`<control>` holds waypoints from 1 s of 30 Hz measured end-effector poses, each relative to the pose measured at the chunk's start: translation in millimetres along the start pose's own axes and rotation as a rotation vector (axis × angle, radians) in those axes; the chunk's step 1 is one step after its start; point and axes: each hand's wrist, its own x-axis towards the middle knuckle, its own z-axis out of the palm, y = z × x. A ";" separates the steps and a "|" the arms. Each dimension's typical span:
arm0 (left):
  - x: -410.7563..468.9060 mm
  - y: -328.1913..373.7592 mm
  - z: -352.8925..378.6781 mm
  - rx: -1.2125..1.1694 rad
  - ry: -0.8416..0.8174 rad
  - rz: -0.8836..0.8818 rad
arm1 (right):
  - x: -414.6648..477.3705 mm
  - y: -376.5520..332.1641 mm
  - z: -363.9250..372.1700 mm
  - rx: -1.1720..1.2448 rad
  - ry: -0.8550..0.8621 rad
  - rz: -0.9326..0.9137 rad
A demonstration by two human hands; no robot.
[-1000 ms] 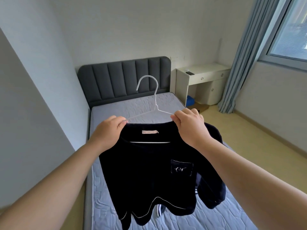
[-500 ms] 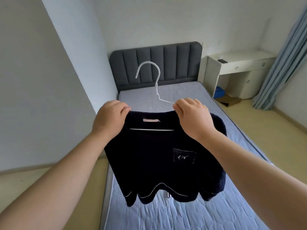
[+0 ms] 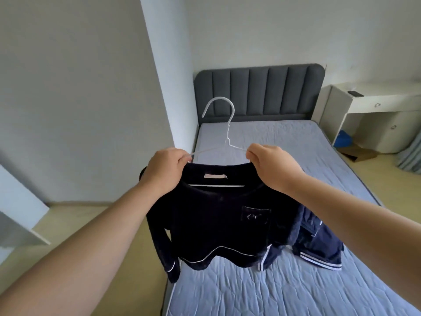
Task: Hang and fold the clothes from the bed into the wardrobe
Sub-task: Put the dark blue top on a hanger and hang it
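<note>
We hold the dark top [image 3: 218, 220] in the air above the foot of the bed [image 3: 273, 142], and it hangs on one white wire hanger [image 3: 227, 140]. The left hand [image 3: 166, 165] grips the left shoulder of the top together with the left arm of the hanger. Its fingers [image 3: 185, 157] are curled closed around both. The right hand [image 3: 271, 163] pinches the right side of the collar and the wire there in the same way.

The long axis of the hanger runs from left to right between the two hands, almost level. The hook rises above and beyond the fingers, between the hands, and its open end turns to our left. The neck of the hook is a little nearer to the right hand than to the left one. In our judgement the next move depends on this hook: it must go over a rail, so one hand probably has to take the neck while the other supports the cloth.

The wardrobe itself is not clearly in view. A white panel [image 3: 20, 213] stands at the left edge, but we cannot tell what it belongs to.

We count two hands, one hanger and one top on it. One more pile of navy clothing with striped hems [image 3: 319, 245] lies on the mattress, near the right edge of the bed and behind the hanging top. We cannot tell if it is one piece or two.
</note>
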 end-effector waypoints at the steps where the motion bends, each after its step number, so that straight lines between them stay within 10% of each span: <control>1: -6.7 -9.9 -8.3 -0.012 0.006 -0.006 | 0.5 -12.0 4.3 0.031 0.014 -0.025; 30: -165.8 -291.9 -203.0 0.216 0.029 0.003 | 93.1 -322.3 101.2 -0.219 -0.336 -0.745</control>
